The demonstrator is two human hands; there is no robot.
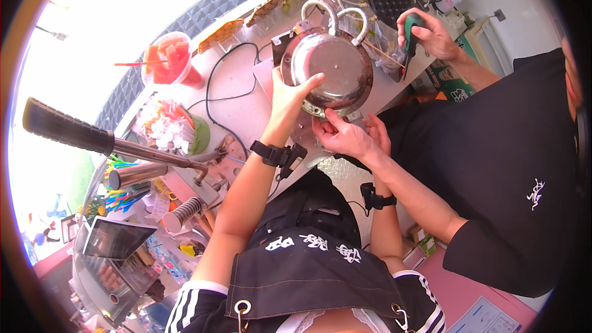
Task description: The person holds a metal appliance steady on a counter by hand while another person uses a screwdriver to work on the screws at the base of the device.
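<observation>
A round, shiny metal dish with a brown-stained rim is tilted up at the table's edge. My left hand grips its left side, the thumb lying across the metal. Close to its lower rim is my right hand, mostly hidden by a co-worker's hand whose fingers touch that rim. With the other hand, the co-worker holds a screwdriver with a green and black handle, its shaft pointing down. Braided metal hoses arch behind the dish.
To the left stand a clear cup of red pieces, a green container of crumpled paper and a lever with a black grip. A black cable loops over the table. The co-worker's dark-shirted body fills the right.
</observation>
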